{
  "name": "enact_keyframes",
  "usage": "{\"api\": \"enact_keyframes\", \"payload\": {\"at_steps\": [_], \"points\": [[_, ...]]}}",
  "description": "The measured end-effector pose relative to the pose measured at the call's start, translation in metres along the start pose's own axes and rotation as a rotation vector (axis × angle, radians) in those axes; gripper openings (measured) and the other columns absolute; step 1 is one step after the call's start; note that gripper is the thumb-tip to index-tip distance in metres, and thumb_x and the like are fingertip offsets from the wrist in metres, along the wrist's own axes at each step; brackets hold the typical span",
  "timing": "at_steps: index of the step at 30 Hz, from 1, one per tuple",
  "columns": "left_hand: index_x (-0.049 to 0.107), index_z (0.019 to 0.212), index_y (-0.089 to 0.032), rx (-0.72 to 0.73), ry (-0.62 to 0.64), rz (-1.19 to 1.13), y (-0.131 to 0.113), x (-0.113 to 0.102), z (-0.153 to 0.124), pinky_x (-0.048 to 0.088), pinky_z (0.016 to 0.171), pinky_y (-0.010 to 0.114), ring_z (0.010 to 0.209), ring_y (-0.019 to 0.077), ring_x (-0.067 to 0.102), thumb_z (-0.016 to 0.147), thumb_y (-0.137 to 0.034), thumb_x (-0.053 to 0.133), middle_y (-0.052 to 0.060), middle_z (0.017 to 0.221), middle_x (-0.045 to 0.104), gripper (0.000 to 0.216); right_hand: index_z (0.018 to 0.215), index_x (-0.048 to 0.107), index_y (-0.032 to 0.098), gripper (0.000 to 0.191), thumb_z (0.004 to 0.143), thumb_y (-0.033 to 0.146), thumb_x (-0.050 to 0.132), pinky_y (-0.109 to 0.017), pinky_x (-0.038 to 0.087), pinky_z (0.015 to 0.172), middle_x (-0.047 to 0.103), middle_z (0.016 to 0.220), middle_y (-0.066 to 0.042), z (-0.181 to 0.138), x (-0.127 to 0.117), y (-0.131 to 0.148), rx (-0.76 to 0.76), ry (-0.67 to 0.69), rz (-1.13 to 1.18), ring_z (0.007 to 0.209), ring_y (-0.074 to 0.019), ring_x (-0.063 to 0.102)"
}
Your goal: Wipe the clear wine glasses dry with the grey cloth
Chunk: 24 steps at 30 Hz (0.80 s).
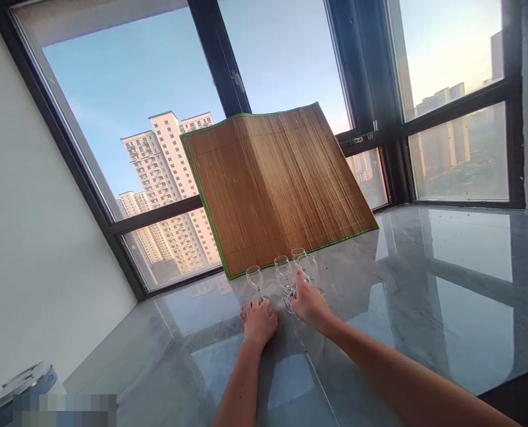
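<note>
Several small stemmed glasses stand on a glossy grey marble counter [424, 308] before a leaning bamboo mat [272, 184]. My left hand [258, 321] lies palm down with its fingertips at the foot of the leftmost glass [255, 279]. My right hand [307, 302] reaches in among the clustered glasses [290, 270], its fingers curled around a stem near the base, one finger raised against a bowl. Which glass it grips is partly hidden by the hand.
The mat leans against a tall window with black frames [219, 59]; high-rise buildings show outside. A white wall [32, 237] runs along the left. A round grey object [19, 385] sits at the bottom left corner.
</note>
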<state>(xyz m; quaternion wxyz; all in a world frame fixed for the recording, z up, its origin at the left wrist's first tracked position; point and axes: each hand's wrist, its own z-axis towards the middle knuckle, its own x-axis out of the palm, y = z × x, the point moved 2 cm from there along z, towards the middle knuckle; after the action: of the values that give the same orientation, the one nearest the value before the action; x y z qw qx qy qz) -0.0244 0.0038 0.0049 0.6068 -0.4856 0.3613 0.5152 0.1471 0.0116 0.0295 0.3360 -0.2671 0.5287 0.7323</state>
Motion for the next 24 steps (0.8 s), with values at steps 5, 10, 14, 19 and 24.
{"api": "enact_keyframes", "payload": {"at_steps": [5, 10, 14, 19, 24], "points": [[0.062, 0.121, -0.025, -0.013, 0.028, 0.026, 0.001, 0.002, 0.000, 0.015, 0.109, 0.059, 0.124, 0.0323, 0.043, 0.089, -0.041, 0.044, 0.012, 0.127, 0.057, 0.040, 0.153, 0.008, 0.013, 0.082, 0.082, 0.015, 0.049, -0.029, 0.035, 0.067, 0.067, 0.103, -0.013, -0.001, -0.006, 0.003, -0.007, 0.021, -0.010, 0.088, -0.0247, 0.063], [0.062, 0.122, -0.025, -0.015, 0.021, -0.007, 0.002, 0.004, 0.002, 0.016, 0.109, 0.060, 0.124, 0.0331, 0.044, 0.089, -0.041, 0.045, 0.012, 0.129, 0.055, 0.041, 0.153, 0.007, 0.012, 0.089, 0.077, 0.012, 0.054, -0.029, 0.036, 0.065, 0.069, 0.099, -0.013, -0.005, -0.021, 0.002, -0.021, 0.081, -0.105, 0.086, -0.0255, 0.064], [0.062, 0.121, -0.026, -0.039, 0.011, -0.022, 0.002, 0.007, 0.003, 0.015, 0.110, 0.060, 0.125, 0.0329, 0.044, 0.087, -0.041, 0.048, 0.011, 0.129, 0.056, 0.040, 0.147, 0.026, 0.010, 0.075, 0.077, 0.012, 0.054, -0.029, 0.035, 0.063, 0.070, 0.093, -0.014, -0.011, -0.046, 0.005, 0.016, -0.004, -0.192, 0.080, -0.0255, 0.065], [0.063, 0.119, -0.026, -0.044, -0.009, -0.008, 0.001, 0.007, 0.003, 0.017, 0.110, 0.059, 0.123, 0.0330, 0.046, 0.086, -0.041, 0.049, 0.011, 0.127, 0.057, 0.039, 0.107, 0.060, 0.018, 0.027, 0.086, 0.019, 0.044, -0.027, 0.032, 0.063, 0.069, 0.085, -0.007, -0.019, -0.064, 0.020, -0.229, -0.224, -0.068, 0.074, -0.0187, 0.062], [0.065, 0.112, -0.026, -0.041, -0.017, 0.014, 0.000, 0.004, 0.001, 0.019, 0.108, 0.058, 0.119, 0.0318, 0.048, 0.086, -0.041, 0.048, 0.010, 0.121, 0.060, 0.035, 0.094, 0.068, 0.021, 0.024, 0.078, 0.017, 0.050, -0.027, 0.029, 0.060, 0.072, 0.079, -0.005, -0.028, -0.039, 0.026, -0.532, 0.107, -0.137, 0.072, -0.0191, 0.063]]}}
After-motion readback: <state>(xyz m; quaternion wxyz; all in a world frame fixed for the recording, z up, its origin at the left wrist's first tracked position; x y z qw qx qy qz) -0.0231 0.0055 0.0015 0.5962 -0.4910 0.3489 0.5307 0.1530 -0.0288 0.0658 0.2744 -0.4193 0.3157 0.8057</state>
